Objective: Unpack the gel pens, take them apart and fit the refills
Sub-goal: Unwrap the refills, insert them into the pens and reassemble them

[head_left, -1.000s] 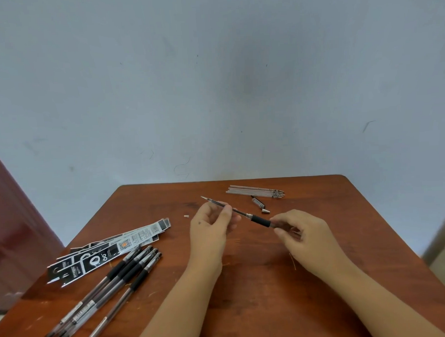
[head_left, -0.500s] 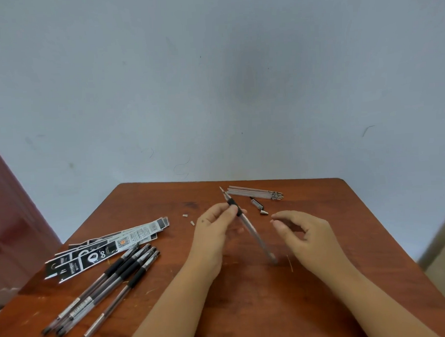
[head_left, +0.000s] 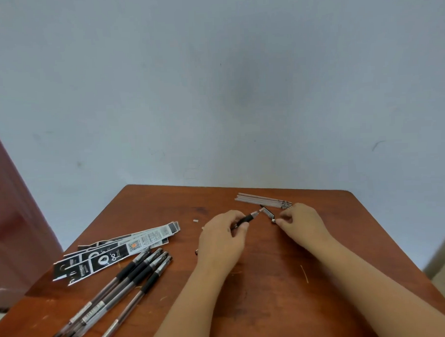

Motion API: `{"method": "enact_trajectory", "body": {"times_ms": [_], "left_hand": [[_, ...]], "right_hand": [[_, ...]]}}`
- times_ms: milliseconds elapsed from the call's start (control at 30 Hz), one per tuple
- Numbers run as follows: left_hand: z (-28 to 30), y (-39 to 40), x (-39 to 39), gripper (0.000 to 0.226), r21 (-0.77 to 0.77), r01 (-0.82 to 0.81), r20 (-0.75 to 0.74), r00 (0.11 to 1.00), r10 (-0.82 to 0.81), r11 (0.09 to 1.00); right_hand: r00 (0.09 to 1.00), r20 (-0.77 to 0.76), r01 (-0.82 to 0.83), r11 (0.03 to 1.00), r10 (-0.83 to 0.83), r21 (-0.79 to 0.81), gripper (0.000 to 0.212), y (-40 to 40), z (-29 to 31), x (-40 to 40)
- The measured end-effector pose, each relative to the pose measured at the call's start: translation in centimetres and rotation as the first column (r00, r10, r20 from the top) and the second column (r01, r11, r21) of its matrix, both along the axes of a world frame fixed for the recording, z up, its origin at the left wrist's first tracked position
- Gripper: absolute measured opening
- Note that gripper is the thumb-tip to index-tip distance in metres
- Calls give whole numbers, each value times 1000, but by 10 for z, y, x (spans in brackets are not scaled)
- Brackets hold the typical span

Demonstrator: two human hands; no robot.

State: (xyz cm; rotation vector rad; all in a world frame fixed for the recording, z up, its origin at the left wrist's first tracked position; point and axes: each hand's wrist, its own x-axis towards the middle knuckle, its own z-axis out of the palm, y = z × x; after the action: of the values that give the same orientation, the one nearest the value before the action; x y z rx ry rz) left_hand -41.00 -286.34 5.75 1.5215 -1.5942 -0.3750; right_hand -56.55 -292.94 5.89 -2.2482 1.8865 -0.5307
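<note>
Left hand (head_left: 220,241) over pen (head_left: 248,218) — barrel hidden

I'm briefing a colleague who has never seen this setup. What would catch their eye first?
Two bare arms reach to mid-table, where the left hand pinches a black-grip pen while the right hand reaches toward a small pen part. At the left lie four whole pens beside their black-and-white packaging. A bundle of refills lies near the far edge of the wooden table.

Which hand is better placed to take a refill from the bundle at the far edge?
Right. The right hand lies just beside the refills, while the left hand already holds a pen.
</note>
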Motion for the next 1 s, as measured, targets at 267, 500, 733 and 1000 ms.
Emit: {"method": "enact_trajectory", "body": {"times_ms": [267, 500, 733, 1000], "left_hand": [[-3, -5, 3, 22, 80, -34, 208, 978, 16, 996], [-4, -5, -2, 25, 132, -18, 308, 951, -24, 991], [-4, -5, -3, 24, 162, 4, 337, 940, -59, 987], [-5, -4, -6, 23, 147, 51, 348, 932, -100, 988]], "right_hand": [[999, 34, -38, 998, 40, -40, 23, 3, -7, 4], [887, 439, -107, 988, 146, -113, 8, 34, -3, -11], [887, 394, -192, 968, 242, -163, 11, 34, -12, -10], [867, 395, -236, 948, 305, -214, 12, 33, -13, -10]]}}
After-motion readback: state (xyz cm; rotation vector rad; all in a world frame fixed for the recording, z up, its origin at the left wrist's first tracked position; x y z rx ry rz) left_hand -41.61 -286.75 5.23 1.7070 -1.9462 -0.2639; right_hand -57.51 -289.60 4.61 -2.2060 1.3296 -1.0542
